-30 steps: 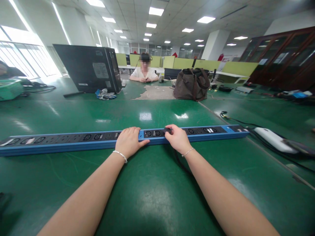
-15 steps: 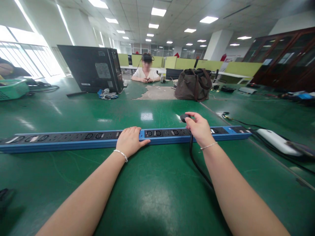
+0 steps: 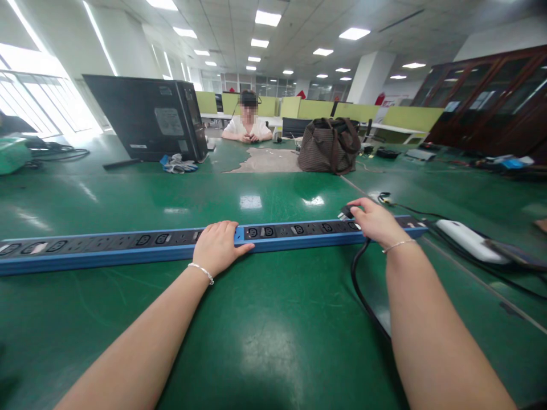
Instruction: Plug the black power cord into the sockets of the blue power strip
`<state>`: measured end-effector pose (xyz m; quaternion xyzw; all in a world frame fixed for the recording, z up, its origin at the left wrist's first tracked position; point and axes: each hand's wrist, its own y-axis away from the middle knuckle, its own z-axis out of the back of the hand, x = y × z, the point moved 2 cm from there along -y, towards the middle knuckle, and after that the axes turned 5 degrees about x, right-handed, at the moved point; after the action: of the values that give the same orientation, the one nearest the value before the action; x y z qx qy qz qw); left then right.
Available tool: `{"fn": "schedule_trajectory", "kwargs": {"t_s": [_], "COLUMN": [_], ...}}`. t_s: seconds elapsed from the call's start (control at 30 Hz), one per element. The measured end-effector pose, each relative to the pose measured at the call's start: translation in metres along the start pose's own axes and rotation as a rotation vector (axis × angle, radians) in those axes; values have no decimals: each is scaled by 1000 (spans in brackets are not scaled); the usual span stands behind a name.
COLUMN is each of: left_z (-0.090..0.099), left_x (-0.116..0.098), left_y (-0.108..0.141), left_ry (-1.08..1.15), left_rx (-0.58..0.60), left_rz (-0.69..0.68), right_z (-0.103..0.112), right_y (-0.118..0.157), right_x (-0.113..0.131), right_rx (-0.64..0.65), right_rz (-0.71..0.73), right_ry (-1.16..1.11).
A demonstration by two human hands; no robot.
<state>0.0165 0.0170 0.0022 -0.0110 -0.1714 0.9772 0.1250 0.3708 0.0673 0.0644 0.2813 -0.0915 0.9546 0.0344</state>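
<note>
A long blue power strip (image 3: 273,241) with black sockets lies across the green table. My left hand (image 3: 217,246) rests over the strip's middle, fingers on its top and thumb along the front side, gripping it. Near the strip's right part, my right hand (image 3: 372,219) pinches a black plug (image 3: 347,212) just above the sockets, its metal pins pointing left. From the plug a thick black cable (image 3: 363,293) hangs in front of the strip and runs down beside my right forearm.
Behind the strip stand a black computer case (image 3: 145,117), a patterned glove (image 3: 178,164) and a brown bag (image 3: 327,145). A person (image 3: 248,122) sits at the far side. On the right lies a white device (image 3: 472,241) with black cables; a green basket (image 3: 12,155) is at left.
My right hand has moved right along the strip with the plug, whose pins now show. My left hand keeps its place on the strip. The view has shifted slightly.
</note>
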Motion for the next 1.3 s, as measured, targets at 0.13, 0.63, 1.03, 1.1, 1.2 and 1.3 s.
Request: {"fn": "schedule_trajectory", "kwargs": {"t_s": [0.13, 0.63, 1.03, 1.1, 1.2, 1.3], "left_z": [0, 1, 0, 0, 0, 0], "left_x": [0, 0, 0, 0, 0, 0], "left_y": [0, -1, -1, -1, -1, -1], "left_ry": [2, -10, 5, 0, 1, 8], "left_rx": [0, 17, 14, 20, 16, 16], "left_rz": [7, 10, 5, 6, 4, 8], "right_z": [-2, -11, -18, -19, -19, -21], "right_y": [-4, -1, 5, 7, 10, 13], "right_x": [-11, -7, 2, 1, 2, 6], "right_rx": [21, 132, 182, 182, 195, 212], "right_rz": [-17, -67, -84, -89, -77, -61], "right_ry": [224, 384, 455, 455, 467, 500]}}
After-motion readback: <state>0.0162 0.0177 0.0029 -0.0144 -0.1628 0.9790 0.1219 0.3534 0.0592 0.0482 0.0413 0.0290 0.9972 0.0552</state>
